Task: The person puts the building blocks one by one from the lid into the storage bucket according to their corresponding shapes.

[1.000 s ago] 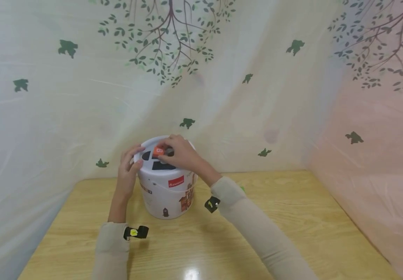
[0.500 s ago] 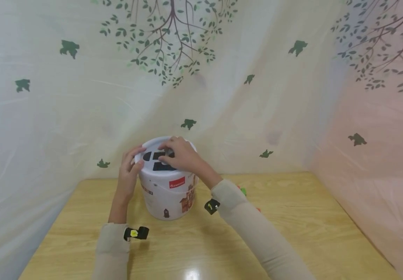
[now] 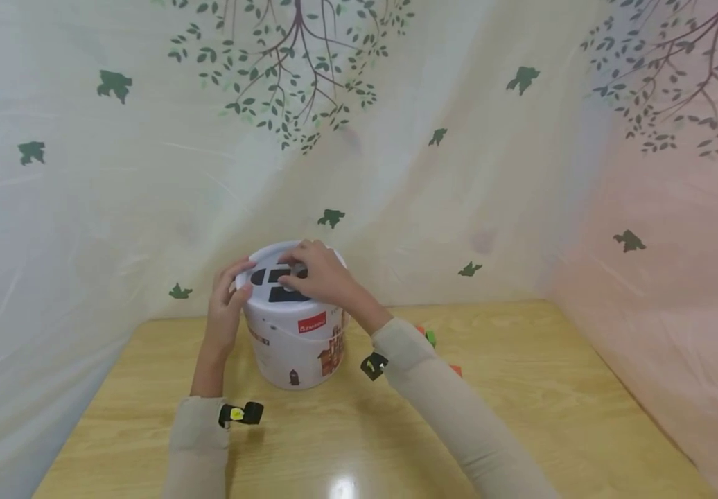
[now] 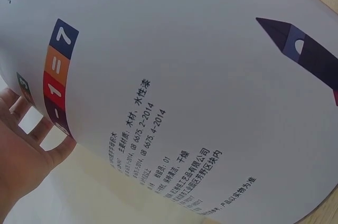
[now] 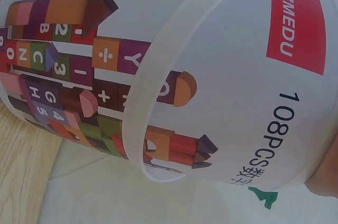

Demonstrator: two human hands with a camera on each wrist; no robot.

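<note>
A white bucket printed with toy-block pictures stands on the table, its white lid cut with dark shaped openings. My left hand holds the bucket by its left rim, thumb and forefinger at the lid's edge. In the left wrist view, the fingers of the left hand lie against the printed bucket wall. Over the lid, my right hand has thumb and forefinger apart above the rectangular opening, with no block showing between them. The right wrist view shows mostly the bucket's side.
Right of the bucket, partly behind my right sleeve, lie a green block and an orange block. The bucket's white handle hangs down its side. A leaf-printed curtain rises behind the wooden table.
A second ago my right hand pinched an orange block marked B over the lid; it has gone from the fingers at the rectangular opening. My left hand has stayed at the rim.
</note>
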